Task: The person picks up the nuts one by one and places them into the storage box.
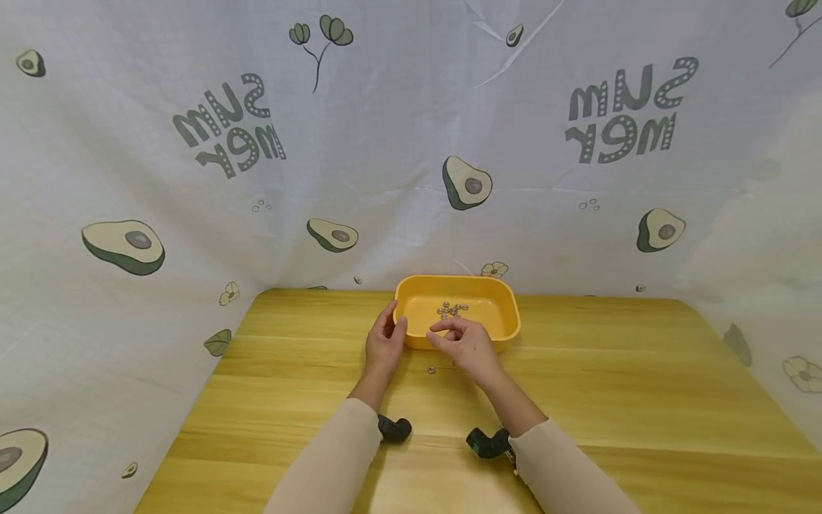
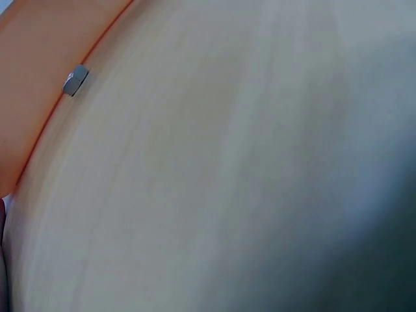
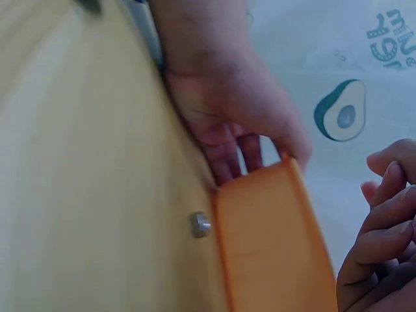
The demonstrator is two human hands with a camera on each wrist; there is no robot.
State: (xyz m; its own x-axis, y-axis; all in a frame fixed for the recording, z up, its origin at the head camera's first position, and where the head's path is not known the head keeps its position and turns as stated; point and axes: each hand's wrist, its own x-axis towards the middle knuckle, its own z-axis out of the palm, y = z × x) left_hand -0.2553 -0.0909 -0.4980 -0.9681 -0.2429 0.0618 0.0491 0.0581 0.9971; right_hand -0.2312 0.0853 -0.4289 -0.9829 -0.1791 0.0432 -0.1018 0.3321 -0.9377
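A yellow plastic basin (image 1: 507, 307) stands at the table's back edge, with several small metal nuts (image 1: 444, 311) on its floor. My left hand (image 1: 385, 346) grips its near left corner; in the right wrist view the thumb lies at the rim (image 3: 296, 179) and the fingers against the outer wall. My right hand (image 1: 470, 348) is over the near rim, fingers loosely bent, and nothing shows between the fingertips. One hex nut (image 1: 431, 370) lies on the table just in front of the basin. In the left wrist view that nut (image 2: 76, 80) is close beside the orange-looking wall (image 2: 45, 71).
The wooden table (image 1: 610, 378) extends to both sides of the basin. A white curtain (image 1: 398, 143) printed with avocados hangs right behind its back edge. Dark wrist devices (image 1: 488, 443) sit under both forearms.
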